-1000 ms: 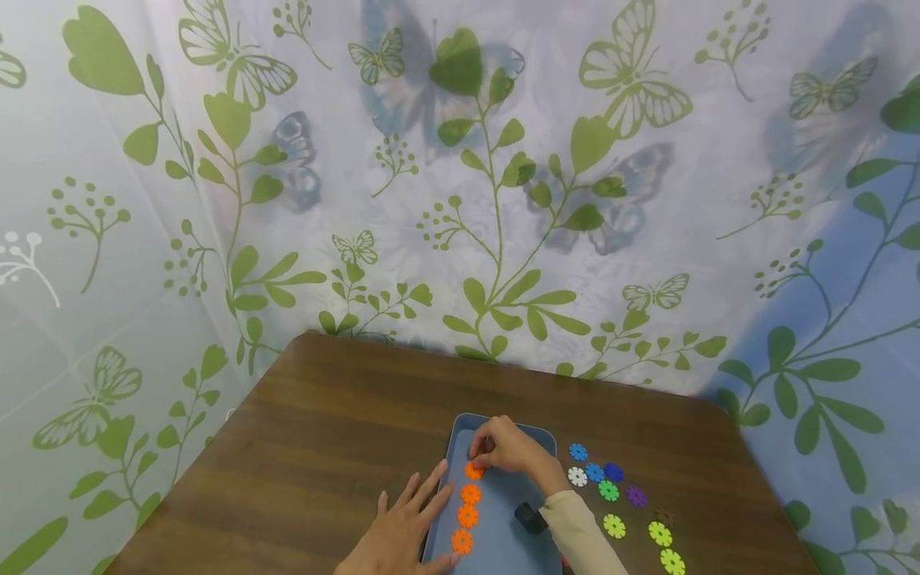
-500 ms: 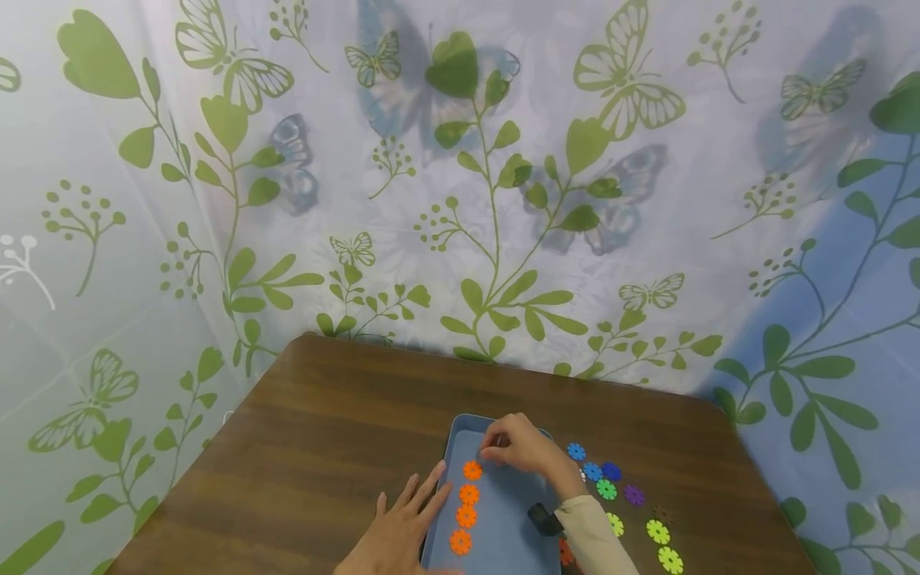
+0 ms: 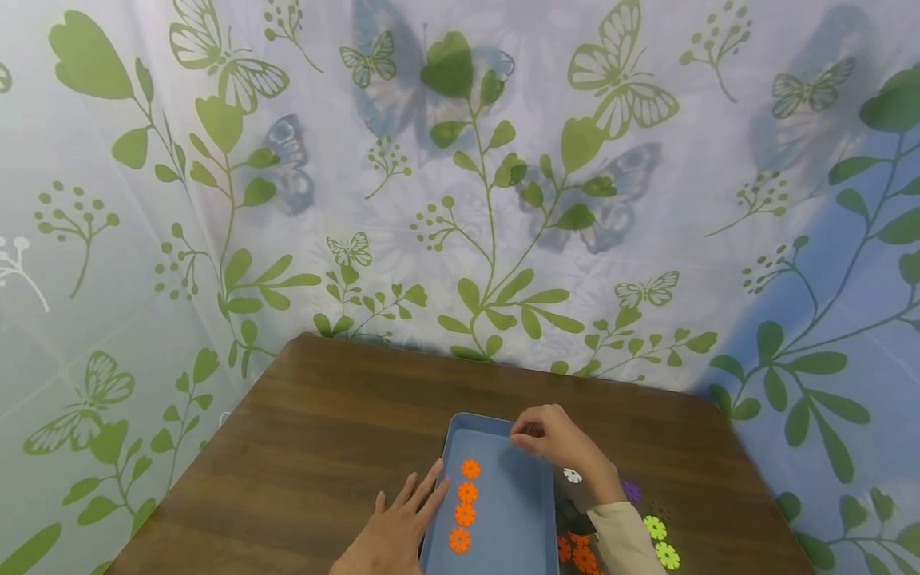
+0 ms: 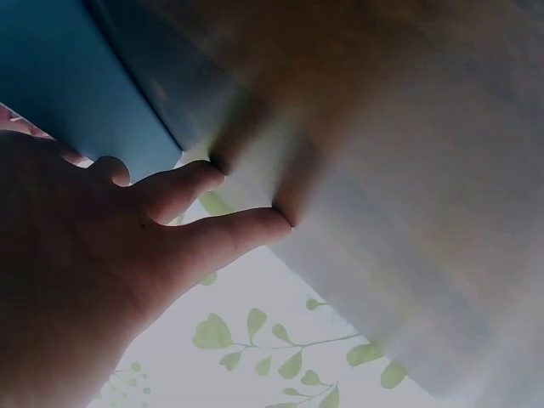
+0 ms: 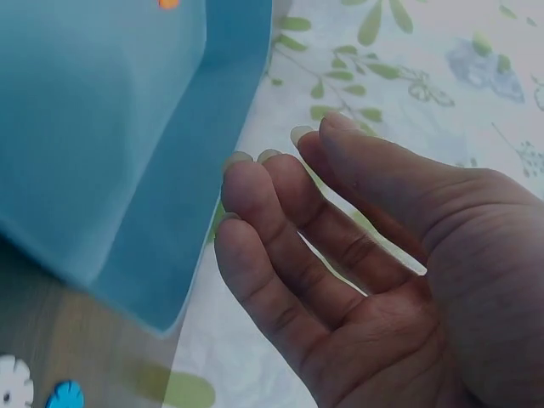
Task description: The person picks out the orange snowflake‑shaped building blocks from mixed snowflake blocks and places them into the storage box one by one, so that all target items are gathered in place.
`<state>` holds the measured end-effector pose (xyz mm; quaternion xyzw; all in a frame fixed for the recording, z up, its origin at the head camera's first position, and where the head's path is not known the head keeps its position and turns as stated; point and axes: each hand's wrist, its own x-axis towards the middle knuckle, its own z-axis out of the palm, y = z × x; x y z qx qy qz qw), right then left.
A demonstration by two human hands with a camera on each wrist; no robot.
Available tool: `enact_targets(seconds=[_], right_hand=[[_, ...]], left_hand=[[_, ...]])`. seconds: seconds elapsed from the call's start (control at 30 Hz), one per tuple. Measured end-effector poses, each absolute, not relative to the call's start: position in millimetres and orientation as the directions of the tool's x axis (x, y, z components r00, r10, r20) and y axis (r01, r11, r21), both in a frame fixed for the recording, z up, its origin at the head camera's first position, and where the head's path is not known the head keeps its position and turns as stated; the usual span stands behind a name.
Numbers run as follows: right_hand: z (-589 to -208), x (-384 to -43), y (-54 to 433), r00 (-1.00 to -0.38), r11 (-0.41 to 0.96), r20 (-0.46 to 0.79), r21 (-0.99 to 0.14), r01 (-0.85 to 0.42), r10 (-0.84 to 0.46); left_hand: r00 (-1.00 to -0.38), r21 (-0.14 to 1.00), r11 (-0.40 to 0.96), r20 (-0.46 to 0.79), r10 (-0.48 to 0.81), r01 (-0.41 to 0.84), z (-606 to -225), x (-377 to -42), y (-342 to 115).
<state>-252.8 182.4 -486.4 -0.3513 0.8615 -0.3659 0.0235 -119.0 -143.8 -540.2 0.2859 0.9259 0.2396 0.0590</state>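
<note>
The left hand [image 3: 391, 527] is spreading straight fingers at the blue-gray tray [image 3: 506, 511]; four orange notched discs [image 3: 465, 515] are lying inside. Only the right-wrist view is showing a light-blue disc [image 5: 65, 395]. Farther, the right hand [image 3: 564, 443] is hovering, fingers loosely bent, grasping nothing.

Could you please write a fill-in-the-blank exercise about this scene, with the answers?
Inside the tray lie ____ orange discs.
The hand with spread fingers is the ____ one.
In the right wrist view, beside the blue disc is a ____ one.
The insects printed on the backdrop are ____.
Answers: four; left; white; butterflies.
</note>
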Motion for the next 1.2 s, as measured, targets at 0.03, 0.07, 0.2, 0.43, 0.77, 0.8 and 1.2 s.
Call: enact_targets(seconds=[0.03, 0.07, 0.2, 0.43, 0.77, 0.8, 1.2], right_hand=[[-486, -252, 185, -0.757, 0.491, 0.218, -0.645, -0.586, -0.616], [-486, -252, 188, -0.763, 0.495, 0.217, -0.647, -0.579, -0.609], [-486, -248, 200, -0.783, 0.508, 0.209, -0.657, -0.556, -0.586], [-489, -237, 216, -0.814, 0.54, 0.202, -0.657, -0.525, -0.545], [-500, -218, 241, -0.859, 0.546, 0.136, -0.721, -0.427, -0.493], [-501, -216, 243, -0.863, 0.55, 0.132, -0.721, -0.422, -0.488], [-513, -195, 262, -0.839, 0.535, 0.116, -0.721, -0.439, -0.532]], left_hand=[[-0.828, 0.48, 0.719, 0.029, 0.561, 0.503, -540, -119, -144], [-0.826, 0.481, 0.716, 0.031, 0.563, 0.506, -540, -120, -144], [-0.822, 0.484, 0.71, 0.038, 0.568, 0.512, -539, -119, -144], [-0.823, 0.501, 0.707, 0.019, 0.568, 0.499, -540, -118, -143], [-0.832, 0.522, 0.711, -0.003, 0.555, 0.472, -538, -118, -142], [-0.833, 0.522, 0.711, -0.003, 0.553, 0.47, -538, -118, -141], [-0.856, 0.55, 0.729, -0.048, 0.514, 0.407, -530, -116, -137]])
